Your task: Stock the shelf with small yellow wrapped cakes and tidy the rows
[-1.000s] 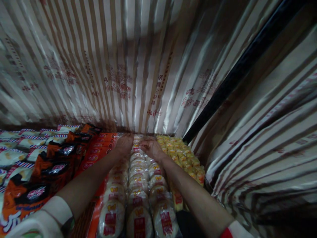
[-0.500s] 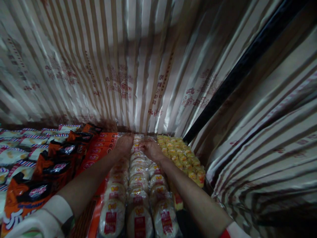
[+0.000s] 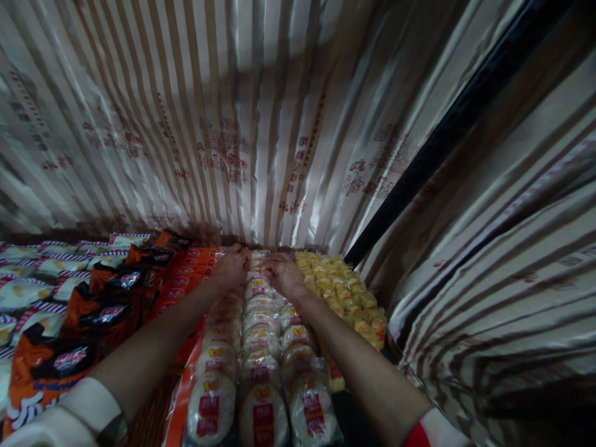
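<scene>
Both my arms reach to the back of a shelf. My left hand (image 3: 231, 268) and my right hand (image 3: 280, 274) sit close together, fingers curled down on the far end of the rows of clear packs of round white buns (image 3: 259, 347) with red labels. What the fingers pinch there is too small to make out. The bun packs run in three rows from the shelf front to the striped backing.
Yellow snack packs (image 3: 342, 292) lie right of the buns. Orange packets (image 3: 189, 273) and dark orange-black bags (image 3: 112, 298) lie left, pale striped-edge packs (image 3: 28, 279) further left. Striped shiny sheeting (image 3: 261, 124) lines the back and right; a black post (image 3: 447, 130) slants at the corner.
Both hands have shifted slightly farther back along the bun rows and drawn closer together; the view has barely moved.
</scene>
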The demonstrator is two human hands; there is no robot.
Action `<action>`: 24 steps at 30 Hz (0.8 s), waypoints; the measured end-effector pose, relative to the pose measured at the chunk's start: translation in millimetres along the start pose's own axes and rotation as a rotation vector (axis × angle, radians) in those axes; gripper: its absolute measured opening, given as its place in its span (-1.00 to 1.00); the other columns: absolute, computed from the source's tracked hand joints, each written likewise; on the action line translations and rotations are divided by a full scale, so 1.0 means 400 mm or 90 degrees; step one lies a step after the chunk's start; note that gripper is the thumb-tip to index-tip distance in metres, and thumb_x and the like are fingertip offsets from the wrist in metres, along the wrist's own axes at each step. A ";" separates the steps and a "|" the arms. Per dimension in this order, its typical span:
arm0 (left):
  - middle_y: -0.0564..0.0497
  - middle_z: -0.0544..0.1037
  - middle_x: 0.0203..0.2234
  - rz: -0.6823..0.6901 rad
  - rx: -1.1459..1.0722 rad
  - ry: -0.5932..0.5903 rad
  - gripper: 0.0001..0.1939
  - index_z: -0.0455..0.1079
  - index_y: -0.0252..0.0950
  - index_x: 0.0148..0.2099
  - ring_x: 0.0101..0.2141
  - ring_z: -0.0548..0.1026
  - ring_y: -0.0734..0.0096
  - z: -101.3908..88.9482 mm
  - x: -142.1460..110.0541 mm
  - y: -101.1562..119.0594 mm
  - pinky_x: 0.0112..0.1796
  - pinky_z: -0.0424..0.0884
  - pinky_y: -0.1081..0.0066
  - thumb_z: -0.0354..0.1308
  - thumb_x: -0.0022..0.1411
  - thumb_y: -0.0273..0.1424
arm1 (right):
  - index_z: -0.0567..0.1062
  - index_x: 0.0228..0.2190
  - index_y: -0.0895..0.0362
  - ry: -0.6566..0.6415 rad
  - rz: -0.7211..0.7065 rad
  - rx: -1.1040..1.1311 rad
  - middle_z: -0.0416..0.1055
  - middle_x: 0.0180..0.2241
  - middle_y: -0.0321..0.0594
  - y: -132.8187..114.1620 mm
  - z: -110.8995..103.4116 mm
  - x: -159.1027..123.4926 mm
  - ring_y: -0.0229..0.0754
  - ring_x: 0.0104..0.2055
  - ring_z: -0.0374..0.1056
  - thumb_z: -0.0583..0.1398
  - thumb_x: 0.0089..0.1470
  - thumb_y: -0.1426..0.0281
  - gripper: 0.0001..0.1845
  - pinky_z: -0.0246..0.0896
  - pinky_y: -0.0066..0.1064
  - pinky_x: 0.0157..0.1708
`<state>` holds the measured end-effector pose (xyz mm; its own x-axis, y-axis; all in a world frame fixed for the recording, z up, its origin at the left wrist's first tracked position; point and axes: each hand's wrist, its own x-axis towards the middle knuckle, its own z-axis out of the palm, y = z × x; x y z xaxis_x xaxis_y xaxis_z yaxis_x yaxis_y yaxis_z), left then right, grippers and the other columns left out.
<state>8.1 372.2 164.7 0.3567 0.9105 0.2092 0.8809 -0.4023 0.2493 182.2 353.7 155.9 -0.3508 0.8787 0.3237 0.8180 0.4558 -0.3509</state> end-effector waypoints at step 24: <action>-0.10 0.52 -0.31 0.031 -0.008 -0.081 -0.82 0.41 -0.33 -0.28 -0.27 0.46 0.34 0.012 -0.015 0.006 -0.23 0.34 0.42 -0.03 0.17 -0.45 | 0.56 -0.45 0.09 -0.005 0.038 0.026 0.51 -0.41 -0.27 0.041 -0.007 0.003 -0.21 -0.28 0.34 0.20 -0.02 0.51 -0.87 0.12 -0.39 -0.12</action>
<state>9.7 366.0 159.7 0.4359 0.8945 0.0992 0.8581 -0.4463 0.2538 196.5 361.7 153.0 -0.3063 0.9052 0.2946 0.8178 0.4086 -0.4053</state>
